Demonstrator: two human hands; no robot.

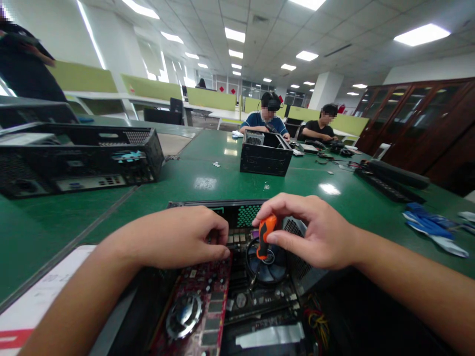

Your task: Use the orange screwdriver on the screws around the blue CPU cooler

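Observation:
An open computer case (208,202) lies before me, its inside facing up. My right hand (315,232) grips an orange and black screwdriver (266,237) between thumb and fingers; its shaft points down past the CPU cooler fan (276,269) toward the motherboard (241,299). On the left of the case is a red graphics card (198,282) with a silver round fan (184,315). My left hand (185,237) is closed at the card's far end, thumb against its edge; the other fingertips are partly hidden. A metal power supply box (297,232) sits beside the cooler.
Another black case (79,163) lies at the left, and a smaller one (265,158) stands ahead on the green table (200,185). Blue and white gloves (432,230) lie at the right, near black panels (389,175). Two people sit across; another stands far left.

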